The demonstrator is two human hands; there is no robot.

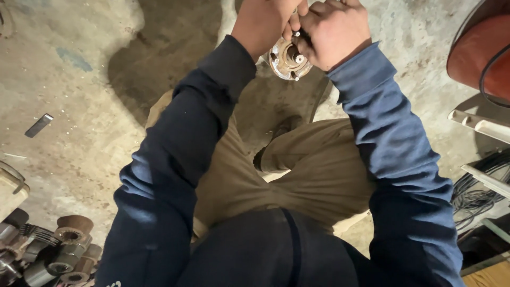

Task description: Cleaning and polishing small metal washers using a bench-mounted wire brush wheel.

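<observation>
Rusty round metal hub (287,59) gripped between both hands: left (264,21); right (333,32)

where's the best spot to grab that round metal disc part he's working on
Probably the outer rim of the round metal disc, from below on its near edge. The left hand and right hand already crowd its top and centre hub, and only the lower rim shows bare.

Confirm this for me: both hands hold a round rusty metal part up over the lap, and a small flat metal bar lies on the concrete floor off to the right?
Not quite. In the head view both hands, left hand and right hand, do hold the round rusty metal part, but the flat metal bar lies on the concrete floor to the left.
</observation>
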